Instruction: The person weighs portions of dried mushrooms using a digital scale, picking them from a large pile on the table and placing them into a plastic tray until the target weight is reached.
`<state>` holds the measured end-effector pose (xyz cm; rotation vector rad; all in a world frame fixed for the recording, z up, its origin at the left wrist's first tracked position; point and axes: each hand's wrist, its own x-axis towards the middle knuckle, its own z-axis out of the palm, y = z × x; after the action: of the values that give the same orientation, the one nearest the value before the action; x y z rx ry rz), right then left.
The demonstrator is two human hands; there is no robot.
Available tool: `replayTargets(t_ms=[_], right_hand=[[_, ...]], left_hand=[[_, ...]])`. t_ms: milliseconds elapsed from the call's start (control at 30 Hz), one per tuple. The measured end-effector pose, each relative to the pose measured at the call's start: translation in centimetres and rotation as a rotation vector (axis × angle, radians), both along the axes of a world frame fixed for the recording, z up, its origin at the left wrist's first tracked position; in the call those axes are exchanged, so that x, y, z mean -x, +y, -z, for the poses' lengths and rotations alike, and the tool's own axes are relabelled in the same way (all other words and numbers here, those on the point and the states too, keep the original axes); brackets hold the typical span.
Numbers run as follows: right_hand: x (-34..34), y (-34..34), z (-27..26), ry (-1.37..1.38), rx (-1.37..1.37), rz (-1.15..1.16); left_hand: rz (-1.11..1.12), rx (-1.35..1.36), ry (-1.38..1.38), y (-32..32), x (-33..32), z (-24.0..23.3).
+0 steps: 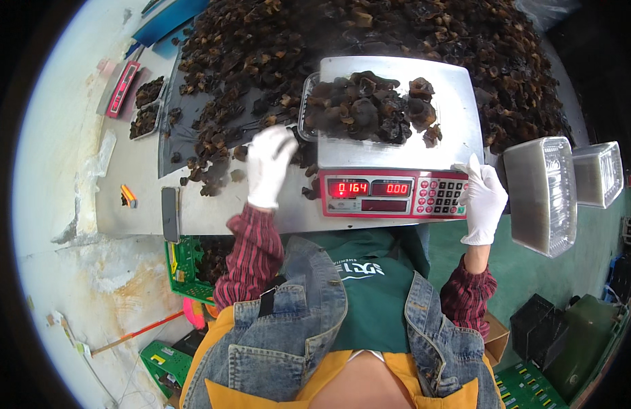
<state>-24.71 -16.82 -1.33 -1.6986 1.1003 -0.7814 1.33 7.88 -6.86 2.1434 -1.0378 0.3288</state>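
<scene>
A heap of dark wood ear mushrooms [364, 110] sits on the steel pan [453, 115] of a red digital scale [369, 210]. The clear plastic tray [306, 110] beneath it juts past the pan's left edge, and a few pieces [422, 113] lie at the heap's right. Left of the scale, my white-gloved left hand [271, 162] is blurred over loose mushrooms, its fingers bent; whether they hold a piece is unclear. My right hand [483, 197], also gloved, rests at the scale's right front corner beside the keypad [440, 194], fingers apart.
A large mushroom pile [254, 41] covers the table's far side. Stacked clear trays [540, 197] stand at the right edge. To the left are a phone [170, 214], an orange tool [128, 196], filled trays [145, 120] and another scale [123, 88]. Below stands a green crate [185, 286].
</scene>
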Motion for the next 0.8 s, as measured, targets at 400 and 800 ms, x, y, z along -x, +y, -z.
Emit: replayTargets(t_ms=[400,800], right_hand=[[0.4,-0.4,0.9,0.083,0.106,-0.073],[-1.3,2.2,1.3,0.002,0.069,-0.175]], left_hand=[[0.102,-0.096,0.196,2.6,3.4,5.7],[0.611,0.123,-0.123,-12.7,3.5,-8.9]])
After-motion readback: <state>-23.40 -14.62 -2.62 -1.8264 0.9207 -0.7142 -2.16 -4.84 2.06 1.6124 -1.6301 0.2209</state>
